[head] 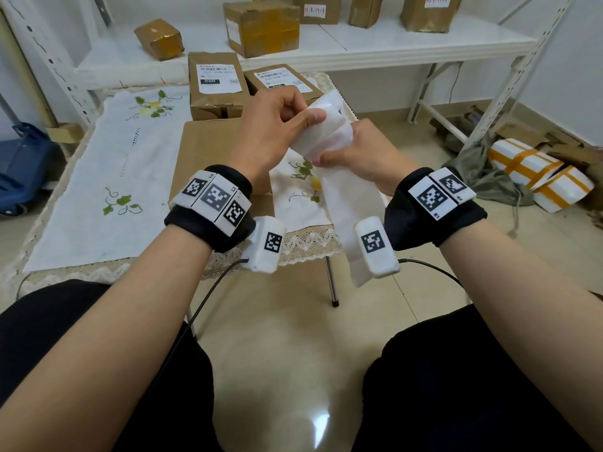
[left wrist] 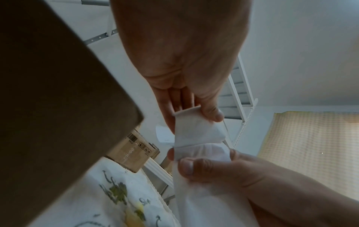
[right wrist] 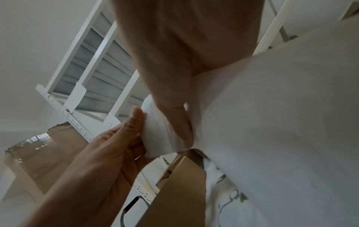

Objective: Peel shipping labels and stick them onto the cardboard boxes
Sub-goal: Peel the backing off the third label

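Observation:
A long white label strip [head: 350, 203] hangs in the air between my hands, over the table's near right corner. My left hand [head: 305, 114] pinches the strip's upper end, a white label [left wrist: 196, 132], between thumb and fingers. My right hand [head: 329, 154] grips the strip just below that, thumb [left wrist: 186, 165] on top. In the right wrist view my right thumb [right wrist: 174, 122] presses the label [right wrist: 159, 138] beside the left hand's fingers [right wrist: 134, 121]. A plain cardboard box [head: 202, 148] lies on the table under my left wrist. Behind it stand two boxes with labels, one on the left [head: 215, 83] and one on the right [head: 280, 81].
An embroidered white cloth [head: 107, 177] covers the table. A white shelf [head: 359, 44] behind holds several taped cardboard boxes. White foam parcels [head: 541, 181] and cardboard scraps lie on the floor at the right. A blue cart [head: 19, 168] stands at the left.

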`<control>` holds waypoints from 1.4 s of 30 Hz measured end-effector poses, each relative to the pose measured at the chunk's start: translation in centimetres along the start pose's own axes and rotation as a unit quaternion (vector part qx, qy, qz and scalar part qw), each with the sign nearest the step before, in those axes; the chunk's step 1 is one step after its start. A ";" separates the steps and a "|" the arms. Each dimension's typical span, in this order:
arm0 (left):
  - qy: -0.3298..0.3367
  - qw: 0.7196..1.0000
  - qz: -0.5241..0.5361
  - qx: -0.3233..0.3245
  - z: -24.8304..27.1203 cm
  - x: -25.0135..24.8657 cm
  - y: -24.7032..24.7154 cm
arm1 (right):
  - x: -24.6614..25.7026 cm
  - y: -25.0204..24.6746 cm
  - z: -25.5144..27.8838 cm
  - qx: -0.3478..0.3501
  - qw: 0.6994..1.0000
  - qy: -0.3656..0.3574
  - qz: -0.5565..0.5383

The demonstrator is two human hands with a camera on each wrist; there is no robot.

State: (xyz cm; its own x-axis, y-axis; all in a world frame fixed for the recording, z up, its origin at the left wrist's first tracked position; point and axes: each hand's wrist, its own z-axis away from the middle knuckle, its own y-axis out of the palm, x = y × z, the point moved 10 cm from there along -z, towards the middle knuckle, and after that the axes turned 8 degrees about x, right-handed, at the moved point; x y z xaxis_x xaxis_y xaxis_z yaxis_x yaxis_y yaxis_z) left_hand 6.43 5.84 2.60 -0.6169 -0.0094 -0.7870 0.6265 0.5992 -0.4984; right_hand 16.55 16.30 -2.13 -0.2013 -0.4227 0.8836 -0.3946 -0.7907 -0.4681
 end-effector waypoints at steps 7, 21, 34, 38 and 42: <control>-0.001 1.000 -0.009 0.011 0.2 -0.2 0.4 | -0.5 -0.3 -0.2 0.004 1.000 0.016 0.020; -0.003 0.999 -0.024 0.039 -0.1 -0.1 0.0 | 0.0 -0.4 -0.2 -0.009 0.999 -0.009 0.033; -0.010 0.999 0.023 0.040 0.2 0.0 -0.4 | 0.1 -1.4 0.2 -0.026 0.997 -0.031 -0.073; -0.028 0.995 0.086 0.041 0.4 0.5 -0.3 | 0.4 -1.4 0.0 -0.018 0.994 -0.064 -0.090; -0.061 0.986 0.148 0.039 0.5 1.2 -0.2 | 0.4 -1.2 -0.4 -0.022 0.993 -0.077 -0.086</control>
State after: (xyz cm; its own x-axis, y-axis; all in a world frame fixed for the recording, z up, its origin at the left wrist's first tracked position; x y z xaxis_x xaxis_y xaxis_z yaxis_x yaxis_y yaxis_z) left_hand 5.81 5.29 1.58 -0.3427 0.0563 -0.9378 0.8080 0.5269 -0.2636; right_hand 16.57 17.22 -1.20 0.0103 -0.3479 0.9375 -0.4502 -0.8387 -0.3063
